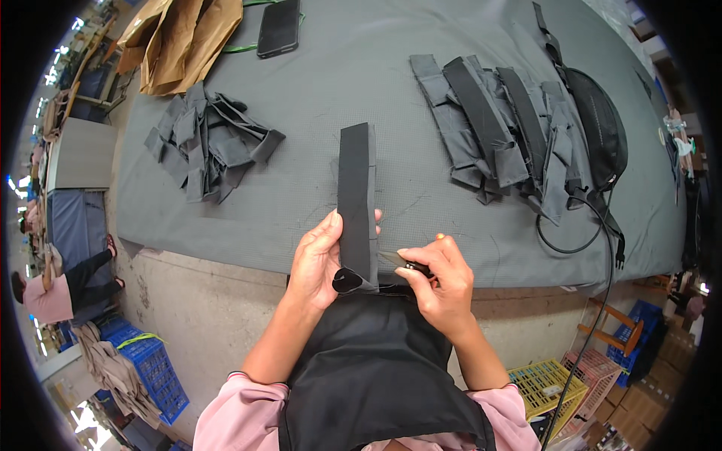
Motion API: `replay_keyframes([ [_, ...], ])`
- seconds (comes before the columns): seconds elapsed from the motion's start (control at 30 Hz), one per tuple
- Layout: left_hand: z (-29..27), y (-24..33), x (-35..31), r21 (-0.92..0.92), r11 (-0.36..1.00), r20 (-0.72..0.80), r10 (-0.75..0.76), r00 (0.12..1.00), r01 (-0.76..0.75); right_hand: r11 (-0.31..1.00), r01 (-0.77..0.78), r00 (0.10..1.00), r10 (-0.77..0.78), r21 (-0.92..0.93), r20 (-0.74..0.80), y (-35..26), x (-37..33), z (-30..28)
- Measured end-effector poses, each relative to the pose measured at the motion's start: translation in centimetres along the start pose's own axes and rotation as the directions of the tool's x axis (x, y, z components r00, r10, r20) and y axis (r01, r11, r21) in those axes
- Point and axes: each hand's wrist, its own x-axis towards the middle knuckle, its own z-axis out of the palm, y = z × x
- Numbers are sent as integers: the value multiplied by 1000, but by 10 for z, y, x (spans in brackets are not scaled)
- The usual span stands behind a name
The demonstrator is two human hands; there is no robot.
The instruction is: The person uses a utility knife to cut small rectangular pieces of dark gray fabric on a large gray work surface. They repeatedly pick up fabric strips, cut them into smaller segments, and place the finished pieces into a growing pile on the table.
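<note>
A long, dark grey-black fabric strip (355, 199) stands up from my left hand (316, 259). That hand is closed round its lower part, thumb on the near side and fingertips showing past the right edge. The strip's bottom end curls into a loop. My right hand (445, 282) is closed on a small black-handled tool (418, 268), just right of the strip's lower edge. Its tip is too small to make out clearly. Both hands are at the front edge of the table, above the black apron (361, 353) I wear.
On the grey-covered table (301, 98) lie a heap of grey strips (207, 143) at left and more strips (481, 120) at right. A black waist bag (598, 124), black cable (560, 249), phone (279, 28) and brown paper (180, 45) lie around. Crates (545, 387) stand below; another person (56, 289) is far left.
</note>
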Motion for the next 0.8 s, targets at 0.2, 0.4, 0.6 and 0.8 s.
replay_keyframes([
  [0.2,4,0,-1,27,1000,35,-4,999,3,906,-287,957,284,312,59,3,-1,7],
  [0.4,3,0,-2,60,998,28,-1,1000,0,941,-210,977,214,264,14,2,-1,13],
  [0.6,4,1,-4,86,996,-10,9,1000,-8,968,132,984,-154,-213,-92,0,0,13],
  [0.8,-20,-9,-1,-109,991,79,-70,994,78,1000,-12,996,10,-19,-84,-17,-2,6],
])
